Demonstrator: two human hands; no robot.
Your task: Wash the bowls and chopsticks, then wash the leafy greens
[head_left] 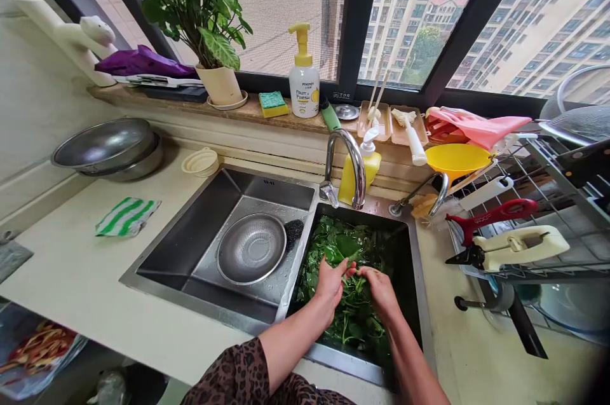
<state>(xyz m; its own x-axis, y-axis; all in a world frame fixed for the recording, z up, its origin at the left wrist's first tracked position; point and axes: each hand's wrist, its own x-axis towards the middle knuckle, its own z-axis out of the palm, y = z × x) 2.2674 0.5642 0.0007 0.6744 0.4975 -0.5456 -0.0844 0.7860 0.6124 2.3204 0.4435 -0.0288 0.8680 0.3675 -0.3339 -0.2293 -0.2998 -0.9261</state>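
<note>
Leafy greens [355, 322] float in water in the right basin of the steel sink [424, 303]. Above them, my left hand [330, 281] is closed on a stem of the greens, and a broad leaf [347, 246] spreads beyond its fingers. My right hand [380, 290] pinches the same stem from the right, its fingertips close to those of the left. Behind both hands stands the curved chrome faucet [350, 144]. In the left basin lies a round steel strainer [251, 248], with a dark scouring pad [294, 233] touching its right side.
A dish rack [505, 278] with red-handled scissors [495, 217] and a yellow bowl [457, 159] stands on the right. A striped cloth [128, 217] and metal basins [107, 147] are on the left counter. A pump bottle [305, 87], sponge [273, 103] and potted plant [220, 84] line the sill.
</note>
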